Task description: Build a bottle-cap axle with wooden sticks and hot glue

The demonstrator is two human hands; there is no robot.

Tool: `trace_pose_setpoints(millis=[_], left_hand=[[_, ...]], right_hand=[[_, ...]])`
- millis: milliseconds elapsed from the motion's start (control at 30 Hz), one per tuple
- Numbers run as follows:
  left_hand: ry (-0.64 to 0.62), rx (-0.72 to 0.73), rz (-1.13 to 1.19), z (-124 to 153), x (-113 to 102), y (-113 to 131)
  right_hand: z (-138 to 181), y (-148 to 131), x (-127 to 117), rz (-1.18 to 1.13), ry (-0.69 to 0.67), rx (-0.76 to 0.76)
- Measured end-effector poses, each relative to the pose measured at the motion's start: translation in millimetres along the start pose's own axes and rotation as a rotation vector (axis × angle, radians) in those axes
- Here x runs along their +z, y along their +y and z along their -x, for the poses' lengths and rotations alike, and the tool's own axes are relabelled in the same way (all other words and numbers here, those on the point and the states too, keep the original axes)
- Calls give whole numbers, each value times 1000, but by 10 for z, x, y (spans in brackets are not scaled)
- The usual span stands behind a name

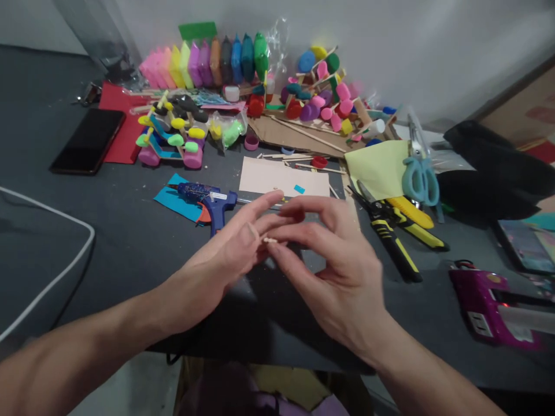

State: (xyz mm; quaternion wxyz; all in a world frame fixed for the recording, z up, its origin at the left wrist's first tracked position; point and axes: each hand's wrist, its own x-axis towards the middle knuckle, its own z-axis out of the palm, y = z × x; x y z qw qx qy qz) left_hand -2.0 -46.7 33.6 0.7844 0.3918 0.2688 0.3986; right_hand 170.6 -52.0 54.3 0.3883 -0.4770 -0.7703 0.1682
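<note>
My two hands meet over the front middle of the dark table. Between the thumb and fingertips of my right hand is a small, lumpy, cream-coloured piece, whose kind I cannot make out. My left hand is against its left end, fingers stretched out and thumb on top; part of its palm is hidden. Just beyond the left hand lies a blue hot glue gun on a blue sheet. Behind the fingertips is a pale card with a small blue scrap on it.
Toy cars of sticks and coloured clay stand back left, near a phone. Clay packets line the wall. Black-yellow pliers, scissors and a purple device lie right. A white cable curves at left.
</note>
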Motion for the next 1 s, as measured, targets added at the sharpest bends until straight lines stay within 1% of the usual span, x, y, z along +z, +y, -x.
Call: trace_pose_setpoints(millis=[67, 133, 167, 200, 267, 300, 367, 433, 533, 700, 833, 1000], left_hand=[[100, 80, -231, -15, -26, 37], [181, 216, -608, -65, -80, 67], [185, 293, -839, -99, -115, 74], [173, 353, -1059, -134, -154, 73], [107, 429, -1394, -202, -228, 46], [68, 439, -1515, -228, -259, 22], [-2, 426, -1668, -265, -299, -31], [-35, 407, -1732, -279, -304, -74], [-40, 413, -1775, -265, -252, -101], [-40, 323, -1828, -172, -124, -148], [-30, 347, -1798, -109, -93, -218], [-1, 362, -1773, -63, -43, -264]], right_hand=[[-3, 59, -49, -12, 57, 69], [7, 138, -97, -76, 69, 194], [16, 181, -116, -121, 66, 266], [28, 223, -132, -163, 63, 333], [56, 295, -156, -203, 73, 425], [69, 322, -164, -196, 80, 446], [89, 355, -178, -160, 85, 457], [102, 361, -186, -130, 69, 448], [121, 323, -185, -83, 40, 417], [197, 225, -151, -33, 25, 402], [264, 234, -123, -14, -32, 409], [321, 341, -110, -42, -70, 301]])
